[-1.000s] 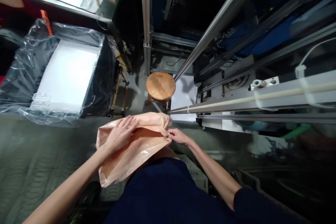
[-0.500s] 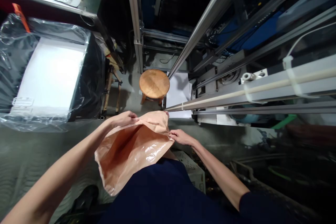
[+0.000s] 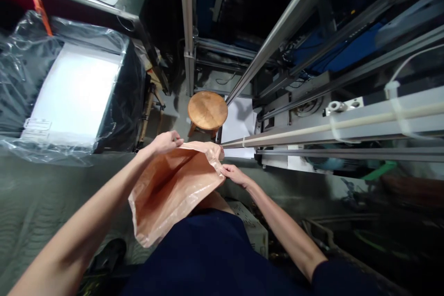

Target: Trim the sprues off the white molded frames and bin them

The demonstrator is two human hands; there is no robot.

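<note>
A peach-coloured woven plastic sack [image 3: 169,194] hangs in front of my body with its mouth spread open. My left hand [image 3: 164,142] grips the upper left rim of the sack, fingers curled over the edge. My right hand [image 3: 234,175] pinches the rim at the sack's right corner. The inside of the sack looks dark, and I cannot see anything in it. Its lower end hangs against my dark blue shirt [image 3: 187,259].
Ahead stands a round wooden stool [image 3: 207,110]. To the left, a white slab [image 3: 72,92] lies in clear plastic wrap on a black base. Long metal rails of a machine [image 3: 333,129] run across the right side. A black shoe [image 3: 107,259] shows below left.
My left hand has moved off the sack's face up to its rim, and the mouth now gapes wide. The right hand stays at the corner.
</note>
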